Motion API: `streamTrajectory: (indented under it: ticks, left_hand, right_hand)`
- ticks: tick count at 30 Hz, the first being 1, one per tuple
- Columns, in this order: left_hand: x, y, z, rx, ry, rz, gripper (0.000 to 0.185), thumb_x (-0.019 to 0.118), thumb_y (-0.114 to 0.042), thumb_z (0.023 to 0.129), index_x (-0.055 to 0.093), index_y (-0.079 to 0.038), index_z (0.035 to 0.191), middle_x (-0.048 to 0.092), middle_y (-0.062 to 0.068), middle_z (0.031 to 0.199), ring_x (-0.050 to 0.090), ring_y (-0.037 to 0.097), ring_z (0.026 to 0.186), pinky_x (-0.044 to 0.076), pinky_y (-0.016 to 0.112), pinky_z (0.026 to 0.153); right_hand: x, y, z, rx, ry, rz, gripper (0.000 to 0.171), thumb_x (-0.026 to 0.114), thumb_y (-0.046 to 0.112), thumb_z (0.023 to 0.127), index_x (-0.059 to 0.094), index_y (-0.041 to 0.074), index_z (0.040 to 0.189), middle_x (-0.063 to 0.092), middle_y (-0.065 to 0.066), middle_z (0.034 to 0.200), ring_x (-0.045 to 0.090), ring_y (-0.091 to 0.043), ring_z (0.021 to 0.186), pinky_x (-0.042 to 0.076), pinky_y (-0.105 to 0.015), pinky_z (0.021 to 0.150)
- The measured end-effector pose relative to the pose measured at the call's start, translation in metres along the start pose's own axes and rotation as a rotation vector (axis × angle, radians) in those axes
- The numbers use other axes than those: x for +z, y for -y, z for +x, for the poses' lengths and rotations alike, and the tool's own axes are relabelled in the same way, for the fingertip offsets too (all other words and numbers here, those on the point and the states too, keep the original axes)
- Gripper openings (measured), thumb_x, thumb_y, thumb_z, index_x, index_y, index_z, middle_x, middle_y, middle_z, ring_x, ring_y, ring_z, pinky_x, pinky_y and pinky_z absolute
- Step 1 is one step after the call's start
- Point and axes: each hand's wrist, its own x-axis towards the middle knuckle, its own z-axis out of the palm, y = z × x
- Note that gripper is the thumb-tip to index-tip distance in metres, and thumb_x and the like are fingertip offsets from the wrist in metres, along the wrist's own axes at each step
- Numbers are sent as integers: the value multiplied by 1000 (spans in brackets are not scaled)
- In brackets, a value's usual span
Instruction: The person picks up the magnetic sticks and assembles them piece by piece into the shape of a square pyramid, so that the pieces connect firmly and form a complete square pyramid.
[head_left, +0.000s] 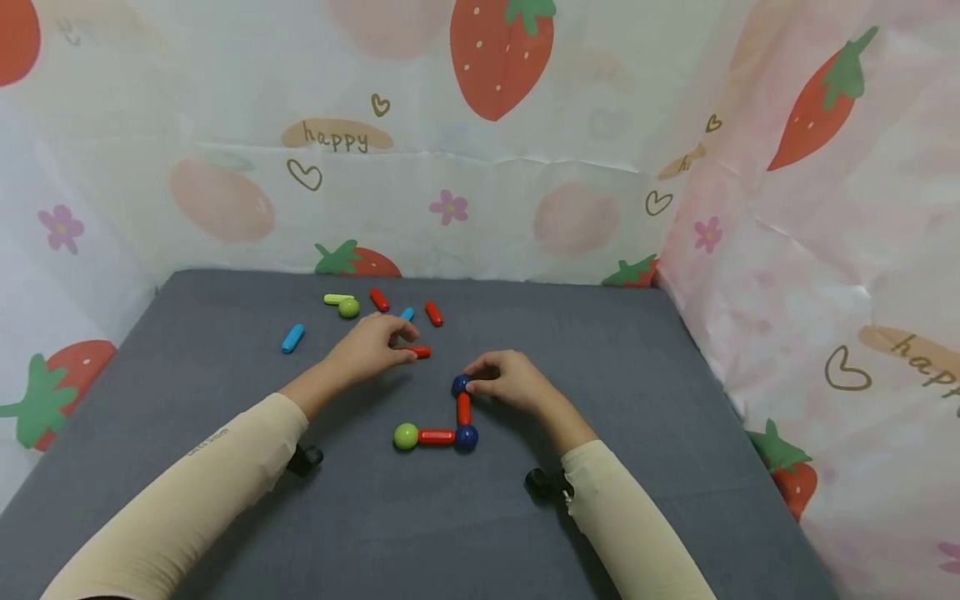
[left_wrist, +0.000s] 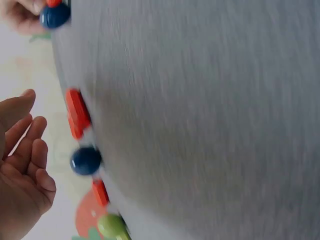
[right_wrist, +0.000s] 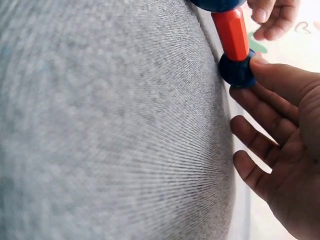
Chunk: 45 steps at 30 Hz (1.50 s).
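1. The right hand (head_left: 512,382), at frame centre, pinched a dark blue ball (head_left: 460,384) between curled fingers, atop a red rod (head_left: 464,409).
2. The left hand (head_left: 369,348), fingers curled, touched a loose red rod (head_left: 421,352) on the grey surface (head_left: 645,400); whether it gripped the rod I cannot tell.
3. A green ball (head_left: 406,436) ended the L-shaped chain lower down.

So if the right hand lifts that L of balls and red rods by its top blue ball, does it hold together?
Probably only loosely. The L-shaped chain is separate balls and rods joined end to end, so it would likely hinge or drop a piece. The green ball at its free end may roll off. The right hand touches just the top blue ball.
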Motion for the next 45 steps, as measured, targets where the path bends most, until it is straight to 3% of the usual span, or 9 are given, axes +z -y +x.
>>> streamTrajectory:
  ticks: [5,11,18,23,34,45]
  left_hand:
    - [-6,16,4,-20,-4,23,38,78,-23,93,70,-9,128,69,10,118,57,25,101,50,43,87]
    - [6,27,14,-26,19,93,35,79,-24,92,73,-13,125,72,4,116,55,25,109,49,45,94]
    - [13,22,17,17,-7,262,26,81,-23,90,78,-17,115,75,1,108,56,26,105,44,50,98]
    - [14,18,17,30,-7,300,20,81,-25,90,80,-17,108,75,1,102,54,26,102,42,50,95]
    - [14,23,17,0,-23,199,19,79,-25,91,79,-18,109,75,-1,102,54,25,105,41,49,99]
    - [10,17,5,0,-23,111,20,80,-25,92,78,-19,111,72,-2,101,52,23,99,47,41,85]
  right_hand:
    - [0,0,0,3,4,-22,20,78,32,93,78,24,112,73,7,108,61,-15,97,52,-33,82]
    - [-1,0,-1,9,3,-23,19,78,31,93,78,24,111,72,7,108,61,-15,97,52,-32,81]
    - [1,0,-2,6,-5,-14,20,77,32,93,77,25,111,72,6,109,61,-16,98,53,-34,84]
    - [3,-1,-3,-2,-18,-2,19,77,32,93,77,25,111,73,6,109,62,-15,101,54,-35,88]
    - [6,-1,-1,-24,-15,27,22,77,31,93,76,23,114,73,6,111,64,-14,104,53,-36,90]
    - [6,2,-1,0,-17,25,19,77,30,94,77,24,112,72,5,108,62,-16,98,53,-33,84]
